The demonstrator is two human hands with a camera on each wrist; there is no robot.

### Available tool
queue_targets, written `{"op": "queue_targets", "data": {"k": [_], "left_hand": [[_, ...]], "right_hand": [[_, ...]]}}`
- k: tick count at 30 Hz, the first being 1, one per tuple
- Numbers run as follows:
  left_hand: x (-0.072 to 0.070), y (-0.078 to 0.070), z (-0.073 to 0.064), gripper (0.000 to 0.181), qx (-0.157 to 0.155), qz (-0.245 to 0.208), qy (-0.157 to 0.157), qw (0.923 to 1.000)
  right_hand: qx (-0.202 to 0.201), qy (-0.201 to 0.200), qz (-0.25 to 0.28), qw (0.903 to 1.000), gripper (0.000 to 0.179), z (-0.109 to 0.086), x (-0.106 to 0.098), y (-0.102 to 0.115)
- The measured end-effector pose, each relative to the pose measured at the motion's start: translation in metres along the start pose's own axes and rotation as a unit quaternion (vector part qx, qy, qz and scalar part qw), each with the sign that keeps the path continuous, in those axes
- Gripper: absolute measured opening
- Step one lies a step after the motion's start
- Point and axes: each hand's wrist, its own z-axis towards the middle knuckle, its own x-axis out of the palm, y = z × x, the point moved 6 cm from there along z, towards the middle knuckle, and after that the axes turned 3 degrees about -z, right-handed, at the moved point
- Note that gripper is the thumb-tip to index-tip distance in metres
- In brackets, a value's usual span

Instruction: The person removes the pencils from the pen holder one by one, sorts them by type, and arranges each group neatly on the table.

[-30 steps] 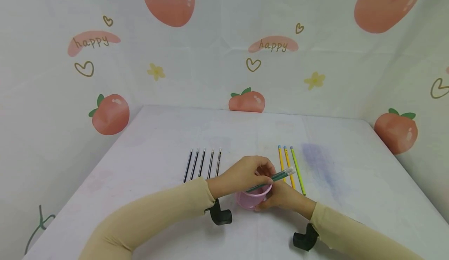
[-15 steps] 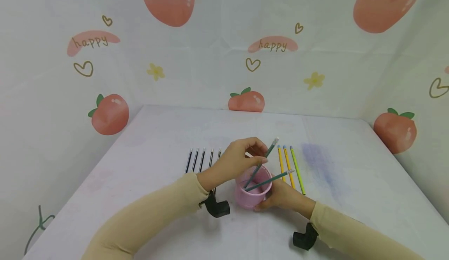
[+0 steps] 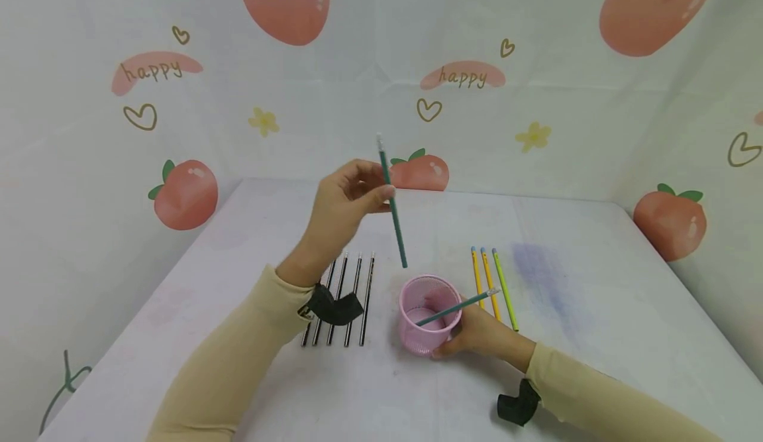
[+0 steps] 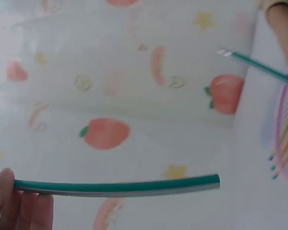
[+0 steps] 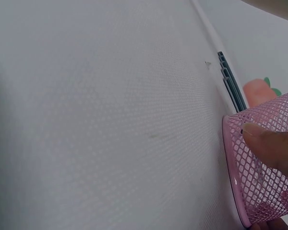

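My left hand (image 3: pixel 348 207) pinches a green pencil (image 3: pixel 398 230) near its middle, eraser end up, in the air beyond the cup. In the left wrist view that pencil (image 4: pixel 120 188) lies across the lower part, its flat unsharpened end to the right. On the table stands a pink mesh pencil cup (image 3: pixel 420 339), and my right hand (image 3: pixel 485 336) grips its right side. A second green pencil (image 3: pixel 456 309) leans in the cup, its eraser end over the right rim. The thumb of the right hand presses on the mesh cup (image 5: pixel 266 187) in the right wrist view.
Several black pencils (image 3: pixel 366 303) lie side by side left of the cup, partly behind the left wrist. Right of it lie two yellow pencils (image 3: pixel 490 283) and a lime green pencil (image 3: pixel 505 289). A printed cloth (image 3: pixel 334 97) hangs at the table's back edge.
Two green pencils were together at the cup. My left hand has lifted one out, up and to the left, while the other stays leaning inside. The right hand has kept its grip on the cup.
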Motion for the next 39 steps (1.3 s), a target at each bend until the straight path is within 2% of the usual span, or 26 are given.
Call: {"op": "queue_targets", "data": {"k": [4,8,12,16,18,21,25,32,39], "left_hand": [[-0.032,-0.011,0.003,0.015,0.002,-0.027,-0.055,0.9981],[-0.061,-0.01,0.003,0.016,-0.002,-0.015,-0.092,0.9956],[-0.088,0.0,-0.002,0.017,-0.026,0.005,-0.123,0.9921],[-0.109,0.013,-0.009,0.015,-0.068,0.03,-0.145,0.9866],[-0.117,0.022,-0.012,0.017,-0.092,0.055,-0.146,0.9835],[-0.127,0.038,-0.017,0.026,-0.132,0.098,-0.133,0.9774],[-0.137,0.06,-0.025,0.043,-0.196,0.156,-0.087,0.9642],[-0.148,0.092,-0.04,0.058,-0.277,0.237,0.001,0.9311],[-0.153,0.12,-0.056,0.074,-0.343,0.268,0.049,0.899]], "right_hand": [[-0.01,-0.004,-0.003,0.9999,0.094,-0.001,-0.001,0.0],[-0.011,-0.006,-0.004,0.9999,0.093,-0.002,-0.002,0.0],[-0.007,-0.004,-0.004,1.0,0.094,-0.002,-0.002,0.0],[-0.005,-0.003,-0.001,1.0,0.095,-0.002,-0.001,0.001],[-0.005,-0.003,0.0,1.0,0.094,-0.002,-0.001,0.001],[-0.008,-0.003,0.003,1.0,0.094,-0.002,-0.001,0.0],[-0.016,-0.004,0.01,0.9998,0.093,-0.002,-0.001,0.0],[-0.026,-0.004,0.016,0.9995,0.092,0.0,0.0,-0.002],[-0.017,-0.004,0.011,0.9998,0.092,0.0,0.0,-0.003]]}}
